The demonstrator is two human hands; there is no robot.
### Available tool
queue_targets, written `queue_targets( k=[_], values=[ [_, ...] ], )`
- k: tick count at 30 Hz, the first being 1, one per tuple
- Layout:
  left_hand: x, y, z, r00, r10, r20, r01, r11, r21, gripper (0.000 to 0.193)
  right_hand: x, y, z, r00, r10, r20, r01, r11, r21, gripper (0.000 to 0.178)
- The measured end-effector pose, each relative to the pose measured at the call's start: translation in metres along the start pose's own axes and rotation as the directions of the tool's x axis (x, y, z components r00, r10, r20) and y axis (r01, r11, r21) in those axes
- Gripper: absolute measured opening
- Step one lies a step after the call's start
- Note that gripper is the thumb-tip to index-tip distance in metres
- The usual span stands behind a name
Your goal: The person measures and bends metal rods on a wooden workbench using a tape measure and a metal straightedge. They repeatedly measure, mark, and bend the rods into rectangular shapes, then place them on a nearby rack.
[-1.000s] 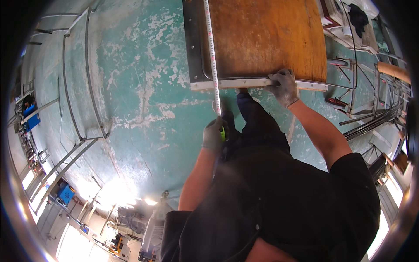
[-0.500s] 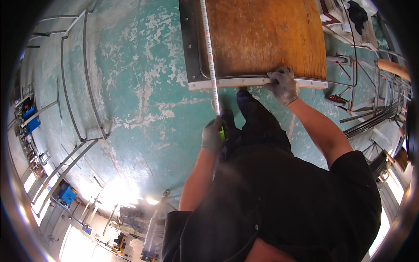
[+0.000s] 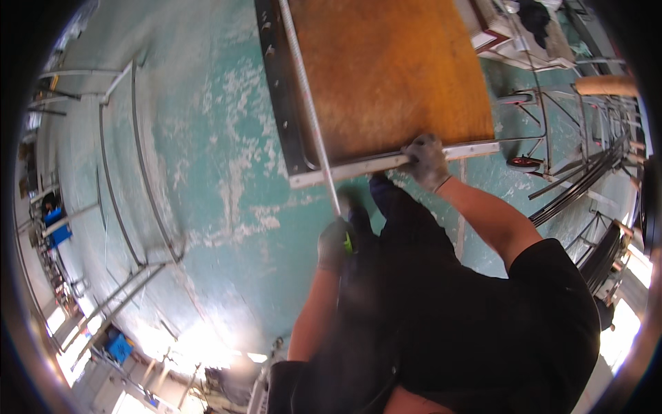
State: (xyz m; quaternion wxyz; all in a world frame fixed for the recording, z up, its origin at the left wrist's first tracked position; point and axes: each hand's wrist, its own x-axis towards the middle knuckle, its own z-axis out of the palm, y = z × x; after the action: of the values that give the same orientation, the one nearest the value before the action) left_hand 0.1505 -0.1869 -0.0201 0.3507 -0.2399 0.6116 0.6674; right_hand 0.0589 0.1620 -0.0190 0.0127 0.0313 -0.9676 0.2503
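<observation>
Orange-brown wood makes up the board [image 3: 386, 76] lying ahead of both gloved hands, its near edge finished with a pale strip [image 3: 362, 168]. The left hand [image 3: 333, 243] is wrapped around a tape measure [image 3: 348, 242], with a bit of its green case showing beside the fingers. From that grip the blade [image 3: 308, 103] runs straight out, crossing over the strip and along the board near the dark metal band [image 3: 277, 103] on its left side; the far end lies outside the view. To the right of the left hand and farther forward, the right hand [image 3: 426, 162] has its fingers curled over the strip, grasping the edge; its thumb is hard to make out.

The step in hand looks like measuring along the board's side. The next move seems to call for a taut, straight blade and a steady board while the mark is read; blur hides the markings here.
</observation>
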Motion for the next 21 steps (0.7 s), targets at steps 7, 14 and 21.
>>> queue_targets(
  k=[7,14,21],
  values=[
    [0.073,0.122,0.06,0.999,-0.025,-0.042,0.014,0.971,-0.24,0.048,-0.003,0.0,-0.005,0.999,0.024,-0.048,-0.021,0.998,0.067,0.038],
    [0.205,0.21,0.119,0.956,0.076,-0.283,-0.091,0.995,-0.037,0.045,-0.003,0.004,-0.012,1.0,0.02,-0.017,-0.018,0.995,0.098,0.031],
    [0.245,0.272,0.222,0.801,0.372,-0.47,-0.185,0.899,0.397,0.048,-0.002,0.003,-0.027,0.999,0.046,-0.02,-0.044,0.995,0.094,0.02]
  ],
)
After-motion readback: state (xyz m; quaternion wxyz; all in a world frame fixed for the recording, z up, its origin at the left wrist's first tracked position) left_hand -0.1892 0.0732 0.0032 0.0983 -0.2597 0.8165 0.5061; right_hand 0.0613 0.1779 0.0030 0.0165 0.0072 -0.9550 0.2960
